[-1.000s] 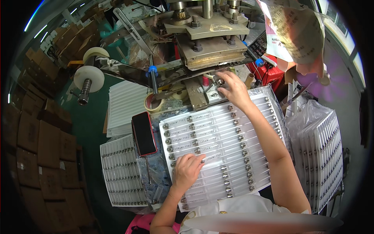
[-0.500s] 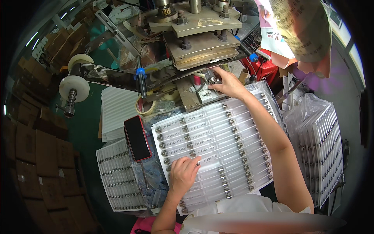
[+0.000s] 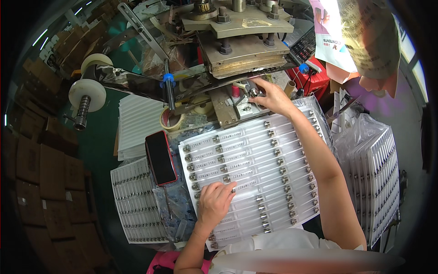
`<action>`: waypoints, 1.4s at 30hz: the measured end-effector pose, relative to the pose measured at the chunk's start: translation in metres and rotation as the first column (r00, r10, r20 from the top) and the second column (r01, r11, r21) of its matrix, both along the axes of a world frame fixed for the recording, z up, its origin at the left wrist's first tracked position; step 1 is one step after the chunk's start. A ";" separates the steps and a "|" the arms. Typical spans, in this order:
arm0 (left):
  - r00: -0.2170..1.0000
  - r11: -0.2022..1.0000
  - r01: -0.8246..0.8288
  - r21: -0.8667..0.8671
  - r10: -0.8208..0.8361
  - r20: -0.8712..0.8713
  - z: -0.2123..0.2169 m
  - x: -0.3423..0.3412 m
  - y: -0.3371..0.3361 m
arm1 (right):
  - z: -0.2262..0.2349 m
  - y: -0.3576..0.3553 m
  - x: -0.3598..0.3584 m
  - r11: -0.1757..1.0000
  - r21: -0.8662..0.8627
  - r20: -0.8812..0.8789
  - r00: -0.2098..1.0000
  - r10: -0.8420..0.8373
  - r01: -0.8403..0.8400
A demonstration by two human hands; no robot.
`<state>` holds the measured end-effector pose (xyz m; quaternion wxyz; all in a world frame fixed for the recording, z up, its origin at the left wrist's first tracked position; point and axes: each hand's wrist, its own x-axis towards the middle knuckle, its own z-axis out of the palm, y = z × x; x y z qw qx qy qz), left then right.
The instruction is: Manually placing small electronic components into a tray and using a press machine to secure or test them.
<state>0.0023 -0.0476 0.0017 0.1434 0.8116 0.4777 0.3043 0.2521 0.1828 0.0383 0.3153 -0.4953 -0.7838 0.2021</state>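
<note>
At centre frame, white tray (image 3: 255, 173) w/ rows of clear tubes, mostly full. Left hand (image 3: 215, 201) flat on lower-left rows, fingers spread, gripping nothing. Right hand (image 3: 269, 95) up top centre at press machine (image 3: 237, 41), pinching small metal-capped tube (image 3: 253, 92). Probably nearly done w/ tray; few gaps left. Red phone (image 3: 160, 157) left of tray.
</note>
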 end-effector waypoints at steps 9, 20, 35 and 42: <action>1.000 1.000 -0.008 -0.007 0.008 0.027 0.001 0.001 0.001 | 0.000 0.001 -0.001 1.000 -0.001 0.002 1.000 0.004 -0.004; 0.971 0.997 -0.041 -0.069 0.056 0.231 0.012 -0.005 -0.004 | 0.021 -0.071 0.023 0.997 0.076 0.105 0.994 -0.041 0.033; 0.929 0.936 0.066 -0.345 0.068 0.364 0.021 0.027 0.002 | -0.021 -0.219 0.010 0.775 -0.582 -0.591 0.783 -0.193 -0.248; 0.947 0.957 -0.069 -0.283 0.152 0.283 0.014 0.024 -0.008 | -0.026 -0.221 0.006 0.810 -0.566 -0.475 0.863 -0.169 -0.153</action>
